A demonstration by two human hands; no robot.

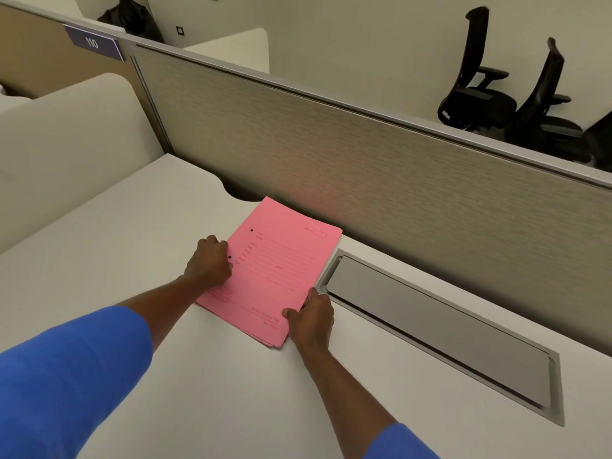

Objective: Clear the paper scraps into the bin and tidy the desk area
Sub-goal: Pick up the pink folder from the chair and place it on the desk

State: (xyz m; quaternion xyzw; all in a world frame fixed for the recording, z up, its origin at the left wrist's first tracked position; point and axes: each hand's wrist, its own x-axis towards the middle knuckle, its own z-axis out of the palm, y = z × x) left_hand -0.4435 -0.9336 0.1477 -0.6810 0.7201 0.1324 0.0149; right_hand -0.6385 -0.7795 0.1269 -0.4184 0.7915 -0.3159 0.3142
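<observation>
Two hands on one stack of pink card file folders (278,270), flat on the smooth white worktop (116,246), lying skewed with its far corner almost at the beige fabric partition panel (331,147). Left hand (210,263) curled, knuckles up, pressing on the stack's left long edge near two punched holes; fingertips tucked under, so whether it pinches the edge cannot be told. Right hand (313,321) holds the stack's near-right corner, thumb on top, fingers along the edge on the side away from view. Layered sheet edges show at the near corner. Printed form lines and text on the top cover, too blurred to read.

Just right of the stack, a long rectangular grey metal cable-tray lid (437,329) set in the worktop, its left end tipped open a crack; contents hidden in shadow. No paper scraps or bin in view. Left of the stack, a curved notch cut into the worktop's back edge. Further left, a rounded cream side divider (66,144).

Above and left of the stack, a blue rectangular sign reading 110 (94,43) on the partition's top rail. Beyond the partition, two black mesh-back office chairs (503,94), lower parts cut off by the rail, and a dark bag-like shape, unclear. Blue short sleeves (66,376) on both arms, cut by the frame.
</observation>
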